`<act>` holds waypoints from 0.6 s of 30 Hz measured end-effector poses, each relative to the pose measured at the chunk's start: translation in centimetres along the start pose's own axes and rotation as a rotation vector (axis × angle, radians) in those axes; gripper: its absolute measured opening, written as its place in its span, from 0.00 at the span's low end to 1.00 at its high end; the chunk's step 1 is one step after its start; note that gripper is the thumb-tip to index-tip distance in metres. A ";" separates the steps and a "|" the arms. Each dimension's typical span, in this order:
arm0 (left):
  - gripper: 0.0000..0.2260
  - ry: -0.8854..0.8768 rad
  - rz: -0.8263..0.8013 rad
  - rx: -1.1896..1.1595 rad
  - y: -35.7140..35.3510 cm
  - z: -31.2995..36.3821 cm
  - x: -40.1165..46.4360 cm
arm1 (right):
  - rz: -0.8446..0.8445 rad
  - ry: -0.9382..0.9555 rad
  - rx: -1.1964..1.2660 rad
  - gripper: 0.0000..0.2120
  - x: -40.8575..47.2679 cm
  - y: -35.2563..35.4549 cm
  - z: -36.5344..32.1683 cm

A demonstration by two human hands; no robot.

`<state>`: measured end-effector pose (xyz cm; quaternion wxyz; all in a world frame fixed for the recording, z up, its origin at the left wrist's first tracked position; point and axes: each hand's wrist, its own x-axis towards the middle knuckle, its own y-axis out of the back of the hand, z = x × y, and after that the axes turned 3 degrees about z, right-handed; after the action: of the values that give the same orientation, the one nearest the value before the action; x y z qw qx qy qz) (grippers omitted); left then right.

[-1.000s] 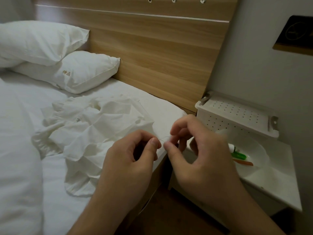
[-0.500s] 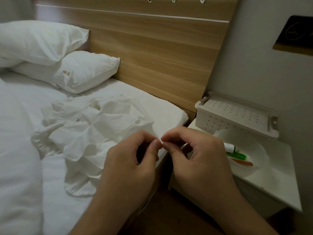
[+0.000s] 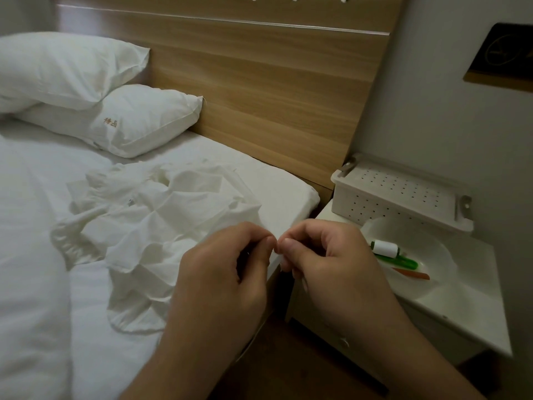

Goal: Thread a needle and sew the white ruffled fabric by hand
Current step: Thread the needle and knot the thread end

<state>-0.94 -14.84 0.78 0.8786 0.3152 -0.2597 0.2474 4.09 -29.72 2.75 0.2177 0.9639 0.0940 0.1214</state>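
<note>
Both hands have closed in since a second ago, when a short gap with a fine thread showed between them; now fingertips meet. Left hand (image 3: pixel 222 281) is curled, thumb against forefinger in a pinch; right hand (image 3: pixel 331 267) likewise. Whatever they pinch is too small to make out. Crumpled white ruffled fabric (image 3: pixel 155 223) lies on the white bed sheet (image 3: pixel 34 284), just left of the hands, untouched.

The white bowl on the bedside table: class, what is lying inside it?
Inside the white bowl: a spool of white thread, a green tool and an orange stick. The right hand covers the bowl's near-left edge, so anything there stays unseen.
</note>
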 end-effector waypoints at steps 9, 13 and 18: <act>0.07 0.201 -0.068 -0.214 0.0 0.6 0.1 | 0.031 0.075 -0.040 0.06 -0.1 0.1 -0.1; 0.08 0.338 -0.112 -0.378 0.0 0.6 0.4 | 0.057 0.175 -0.066 0.05 -0.1 0.0 -0.1; 0.09 0.479 -0.132 -0.558 0.1 0.4 0.6 | 0.081 0.261 -0.087 0.05 -0.2 -0.1 -0.2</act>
<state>-0.67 -14.92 1.43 0.9807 0.0128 -0.0831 0.1766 3.85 -29.64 2.81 0.2404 0.9325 0.0773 0.2582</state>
